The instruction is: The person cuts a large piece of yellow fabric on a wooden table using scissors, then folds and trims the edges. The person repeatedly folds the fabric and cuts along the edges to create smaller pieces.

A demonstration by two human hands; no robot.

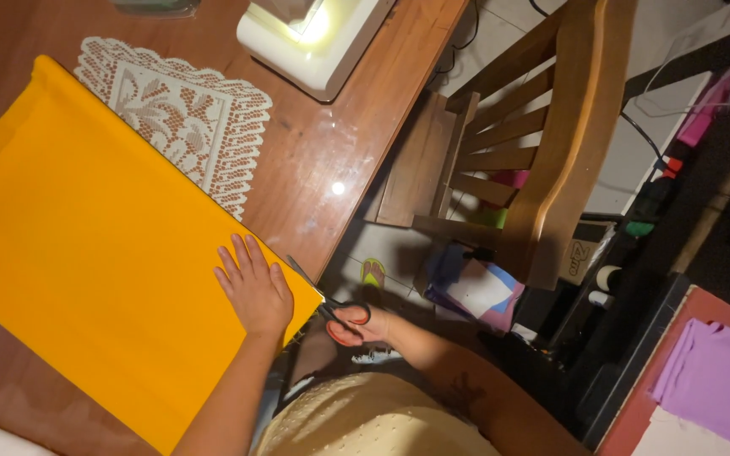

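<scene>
A large sheet of bright orange-yellow fabric lies spread on a brown wooden table. My left hand rests flat on the fabric near its edge, fingers apart. My right hand grips the red handles of a pair of scissors. The dark blades point along the edge of the fabric, just beside my left hand. Whether the blades are biting into the cloth is hard to tell.
A white lace doily lies beyond the fabric. A white sewing machine with its lamp on stands at the table's far edge. A wooden chair stands to the right, with purple cloth on a red surface further right.
</scene>
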